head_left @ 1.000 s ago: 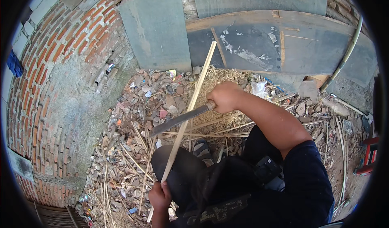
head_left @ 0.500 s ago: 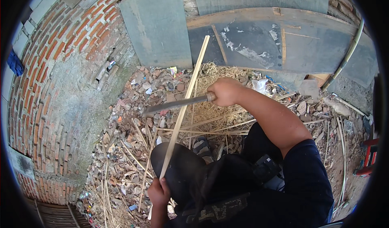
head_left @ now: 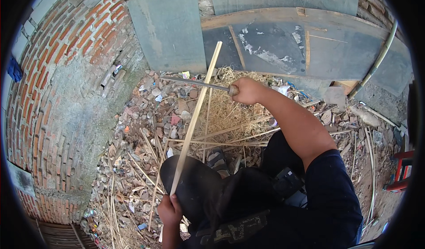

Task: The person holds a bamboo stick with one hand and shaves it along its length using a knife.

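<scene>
My left hand (head_left: 170, 210) is closed around the lower end of a long pale strip of split bamboo (head_left: 195, 116). The strip slants up and away across my dark-clad knee (head_left: 195, 178), its far end in the air. My right hand (head_left: 247, 91) grips the wooden handle of a long-bladed knife (head_left: 188, 81). Its blade points left and crosses the strip near the upper part, seen almost edge-on; whether it touches the strip I cannot tell.
Pale shavings (head_left: 234, 111) heap on the rubble ground beyond my sandalled foot (head_left: 218, 159). More strips (head_left: 372, 173) lie around. A brick wall (head_left: 48, 103) stands left, grey boards (head_left: 170, 32) lean at the back, and a red object (head_left: 400, 171) sits far right.
The knife has moved up along the strip toward its far end, and its blade has turned more edge-on. My left hand still holds the strip's lower end.
</scene>
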Action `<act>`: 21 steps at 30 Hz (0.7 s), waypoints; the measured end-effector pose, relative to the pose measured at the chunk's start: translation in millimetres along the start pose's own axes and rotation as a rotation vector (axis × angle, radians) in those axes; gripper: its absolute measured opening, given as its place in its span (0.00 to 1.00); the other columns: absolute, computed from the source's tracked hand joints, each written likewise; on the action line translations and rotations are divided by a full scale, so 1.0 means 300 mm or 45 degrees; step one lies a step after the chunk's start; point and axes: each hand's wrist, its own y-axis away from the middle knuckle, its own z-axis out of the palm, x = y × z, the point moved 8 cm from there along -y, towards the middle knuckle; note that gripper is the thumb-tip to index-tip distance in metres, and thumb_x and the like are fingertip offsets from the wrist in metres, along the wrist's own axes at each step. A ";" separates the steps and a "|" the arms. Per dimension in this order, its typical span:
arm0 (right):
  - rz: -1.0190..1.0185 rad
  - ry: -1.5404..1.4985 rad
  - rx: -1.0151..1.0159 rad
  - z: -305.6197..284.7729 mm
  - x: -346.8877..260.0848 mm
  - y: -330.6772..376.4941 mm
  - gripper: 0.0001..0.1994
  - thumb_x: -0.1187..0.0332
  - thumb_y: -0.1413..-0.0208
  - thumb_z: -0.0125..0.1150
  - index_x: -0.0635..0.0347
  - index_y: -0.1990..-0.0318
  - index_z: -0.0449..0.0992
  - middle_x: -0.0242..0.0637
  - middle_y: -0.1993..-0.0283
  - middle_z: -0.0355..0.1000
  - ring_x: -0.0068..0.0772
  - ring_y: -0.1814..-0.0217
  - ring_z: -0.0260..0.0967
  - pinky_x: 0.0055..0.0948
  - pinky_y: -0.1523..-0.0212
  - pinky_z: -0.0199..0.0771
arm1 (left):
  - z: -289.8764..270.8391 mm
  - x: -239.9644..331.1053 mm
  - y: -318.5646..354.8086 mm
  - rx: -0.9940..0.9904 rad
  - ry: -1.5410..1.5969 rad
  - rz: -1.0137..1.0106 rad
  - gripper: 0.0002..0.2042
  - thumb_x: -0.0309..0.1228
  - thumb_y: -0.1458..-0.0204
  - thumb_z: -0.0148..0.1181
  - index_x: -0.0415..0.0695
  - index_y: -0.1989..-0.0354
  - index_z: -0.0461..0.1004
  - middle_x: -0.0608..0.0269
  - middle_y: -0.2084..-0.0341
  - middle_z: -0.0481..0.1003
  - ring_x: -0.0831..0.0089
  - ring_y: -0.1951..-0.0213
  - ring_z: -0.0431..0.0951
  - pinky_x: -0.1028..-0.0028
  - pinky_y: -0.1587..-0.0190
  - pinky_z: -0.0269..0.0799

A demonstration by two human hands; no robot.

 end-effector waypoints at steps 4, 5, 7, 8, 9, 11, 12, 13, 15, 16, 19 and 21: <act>-0.076 0.070 -0.098 0.015 -0.151 0.058 0.12 0.62 0.51 0.62 0.55 0.62 0.81 0.46 0.65 0.78 0.50 0.58 0.77 0.47 0.55 0.76 | 0.006 -0.001 0.003 -0.024 0.011 -0.021 0.18 0.38 0.36 0.50 0.40 0.76 0.64 0.44 0.86 0.68 0.39 0.80 0.72 0.49 0.77 0.64; -0.159 0.210 -0.154 0.027 -0.195 0.074 0.11 0.62 0.51 0.61 0.55 0.62 0.81 0.46 0.65 0.78 0.49 0.59 0.77 0.47 0.56 0.76 | 0.005 0.003 -0.003 -0.024 0.011 -0.020 0.18 0.39 0.36 0.50 0.40 0.76 0.64 0.43 0.86 0.68 0.39 0.81 0.72 0.49 0.78 0.64; -0.315 0.473 -0.169 0.042 -0.242 0.103 0.09 0.63 0.49 0.60 0.53 0.63 0.81 0.44 0.66 0.78 0.46 0.59 0.78 0.47 0.55 0.77 | 0.007 -0.003 -0.009 -0.022 0.008 -0.021 0.18 0.39 0.35 0.50 0.40 0.76 0.65 0.43 0.86 0.68 0.39 0.81 0.72 0.49 0.78 0.63; -0.319 0.472 -0.169 0.039 -0.234 0.091 0.09 0.63 0.49 0.60 0.53 0.63 0.81 0.44 0.66 0.78 0.46 0.59 0.78 0.47 0.55 0.77 | 0.011 -0.007 -0.010 -0.022 -0.008 0.008 0.18 0.39 0.35 0.50 0.40 0.76 0.65 0.43 0.87 0.68 0.39 0.81 0.72 0.49 0.78 0.63; -0.221 0.330 -0.248 0.043 -0.195 0.062 0.10 0.62 0.49 0.61 0.54 0.62 0.81 0.44 0.65 0.78 0.47 0.58 0.78 0.46 0.54 0.77 | 0.010 -0.010 -0.008 -0.021 -0.025 0.034 0.18 0.39 0.36 0.50 0.40 0.76 0.65 0.44 0.87 0.69 0.39 0.81 0.72 0.49 0.78 0.63; -0.116 0.193 -0.325 0.053 -0.105 0.031 0.11 0.61 0.49 0.62 0.54 0.61 0.81 0.45 0.64 0.79 0.48 0.57 0.78 0.46 0.53 0.77 | 0.002 0.003 -0.008 -0.016 -0.044 0.019 0.18 0.39 0.36 0.50 0.40 0.76 0.65 0.44 0.87 0.68 0.39 0.81 0.72 0.49 0.78 0.64; -0.053 0.111 -0.170 0.028 -0.047 0.008 0.11 0.60 0.50 0.64 0.55 0.62 0.81 0.45 0.65 0.79 0.49 0.59 0.78 0.46 0.54 0.77 | -0.003 0.010 -0.009 -0.008 -0.065 0.007 0.18 0.39 0.36 0.51 0.41 0.76 0.65 0.44 0.87 0.68 0.39 0.82 0.72 0.49 0.78 0.64; 0.007 0.028 -0.011 -0.006 0.001 -0.005 0.12 0.59 0.51 0.66 0.55 0.63 0.81 0.45 0.66 0.79 0.50 0.60 0.78 0.45 0.56 0.77 | -0.005 0.014 -0.010 0.000 -0.063 0.012 0.18 0.39 0.36 0.51 0.41 0.76 0.65 0.44 0.87 0.68 0.39 0.82 0.72 0.49 0.78 0.64; -0.002 0.088 0.034 -0.018 0.035 -0.003 0.14 0.58 0.51 0.65 0.56 0.60 0.81 0.46 0.63 0.79 0.51 0.57 0.77 0.46 0.53 0.77 | -0.011 0.012 -0.006 0.009 -0.093 0.043 0.18 0.39 0.36 0.51 0.41 0.76 0.65 0.44 0.88 0.68 0.40 0.82 0.72 0.49 0.79 0.64; -0.007 0.146 0.068 -0.026 0.020 0.004 0.17 0.58 0.51 0.65 0.57 0.57 0.81 0.47 0.60 0.79 0.52 0.54 0.77 0.46 0.50 0.77 | -0.015 0.011 -0.004 0.015 -0.098 0.039 0.18 0.39 0.36 0.51 0.41 0.76 0.65 0.44 0.88 0.68 0.40 0.82 0.72 0.49 0.79 0.64; -0.039 0.141 0.110 -0.041 -0.021 0.029 0.16 0.59 0.52 0.65 0.56 0.58 0.81 0.46 0.61 0.79 0.53 0.55 0.77 0.48 0.51 0.77 | 0.002 0.005 -0.007 -0.030 -0.075 0.043 0.17 0.38 0.36 0.51 0.41 0.75 0.65 0.44 0.87 0.69 0.40 0.82 0.72 0.49 0.78 0.64; -0.058 0.140 0.145 -0.046 -0.057 0.053 0.15 0.59 0.52 0.65 0.56 0.58 0.81 0.46 0.61 0.79 0.53 0.56 0.77 0.49 0.52 0.78 | 0.007 -0.001 -0.006 -0.027 -0.050 0.038 0.17 0.38 0.36 0.51 0.40 0.75 0.65 0.44 0.87 0.69 0.40 0.81 0.72 0.49 0.78 0.64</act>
